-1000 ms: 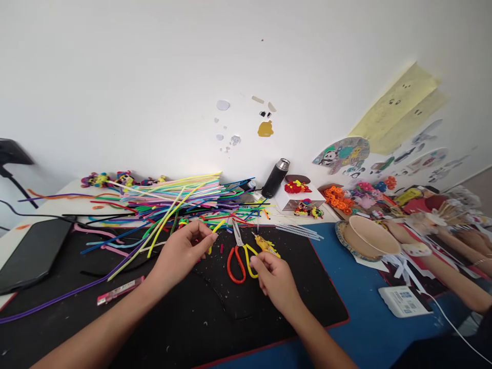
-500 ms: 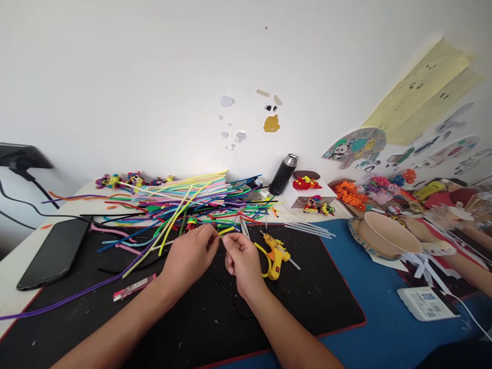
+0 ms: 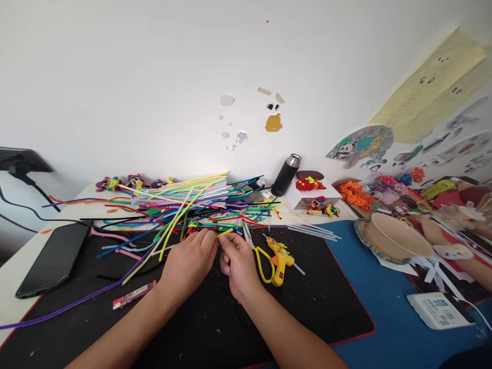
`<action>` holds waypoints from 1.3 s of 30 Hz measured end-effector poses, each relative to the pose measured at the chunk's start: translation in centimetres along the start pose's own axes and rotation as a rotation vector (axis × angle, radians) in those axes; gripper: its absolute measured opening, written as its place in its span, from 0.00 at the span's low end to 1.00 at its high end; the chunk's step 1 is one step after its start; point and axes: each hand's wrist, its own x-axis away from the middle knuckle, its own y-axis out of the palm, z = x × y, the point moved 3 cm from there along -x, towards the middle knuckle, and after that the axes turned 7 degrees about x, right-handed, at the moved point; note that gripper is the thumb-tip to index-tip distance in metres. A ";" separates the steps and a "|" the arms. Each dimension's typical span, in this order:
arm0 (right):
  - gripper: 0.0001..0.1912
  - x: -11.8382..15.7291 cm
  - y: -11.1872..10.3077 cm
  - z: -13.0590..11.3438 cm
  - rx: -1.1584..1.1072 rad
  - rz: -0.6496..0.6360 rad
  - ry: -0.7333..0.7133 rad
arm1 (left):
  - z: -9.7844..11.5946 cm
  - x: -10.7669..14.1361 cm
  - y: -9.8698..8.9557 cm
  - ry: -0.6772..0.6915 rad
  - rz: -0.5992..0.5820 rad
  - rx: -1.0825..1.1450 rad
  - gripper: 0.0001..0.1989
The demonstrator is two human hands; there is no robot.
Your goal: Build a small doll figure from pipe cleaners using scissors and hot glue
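Note:
Between my two closed hands shows a short yellow pipe cleaner (image 3: 225,232), pinched close to its near end. My left hand (image 3: 191,260) has its fingers curled at the left of it, the fingertips mostly hidden. On its right, my right hand (image 3: 239,261) grips with thumb and forefinger. Just beyond the hands sits a small red and green pipe-cleaner figure (image 3: 192,226). Yellow-handled scissors (image 3: 265,266) lie to the right, blades pointing away. Beside them rests a yellow hot glue gun (image 3: 281,262).
A big pile of coloured pipe cleaners (image 3: 184,197) runs along the wall. A phone (image 3: 54,259) and a pink cutter (image 3: 134,293) lie left. A black flask (image 3: 286,175), glue sticks (image 3: 313,232) and a bowl-shaped hat (image 3: 400,236) are right, near another person's arm (image 3: 474,270).
The view has shifted slightly, so things at the right appear farther right. My hands have drawn a little closer together around the yellow pipe cleaner, and the scissors show more fully.

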 end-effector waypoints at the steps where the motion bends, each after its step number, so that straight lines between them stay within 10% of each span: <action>1: 0.26 0.0 0.1 0.0 -0.008 -0.001 0.000 | 0.0 0.0 0.0 0.016 0.004 -0.015 0.14; 13: 0.23 -0.3 -0.6 0.2 -0.009 0.013 -0.031 | 0.7 0.0 0.4 0.019 -0.052 0.123 0.15; 24: 0.22 0.2 -1.7 -0.7 0.020 -0.091 -0.052 | 0.1 -1.0 -0.1 -0.454 -0.350 1.098 0.12; 39: 0.22 0.5 -1.7 -0.4 0.150 -0.106 -0.103 | 0.3 -0.7 -0.6 -0.459 -0.346 0.828 0.15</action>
